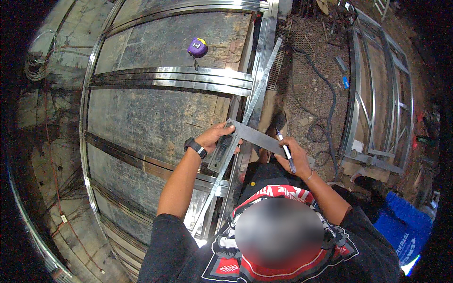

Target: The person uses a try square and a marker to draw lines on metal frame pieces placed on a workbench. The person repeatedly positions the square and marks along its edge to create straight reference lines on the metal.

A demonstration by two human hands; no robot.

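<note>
Square (257, 136) juts right, crosswise to bar (256, 98); left hand (212, 137) clamped around both, right hand (297, 159) gripping pen (286, 152) at square's tip.

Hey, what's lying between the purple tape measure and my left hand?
In the head view, shiny metal bars cross between the purple tape measure and your left hand, then a stretch of scuffed board.

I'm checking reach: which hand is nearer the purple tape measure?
Left. In view, the left hand sits below the purple tape measure; the right hand, with the pen, is farther off, lower right.
</note>
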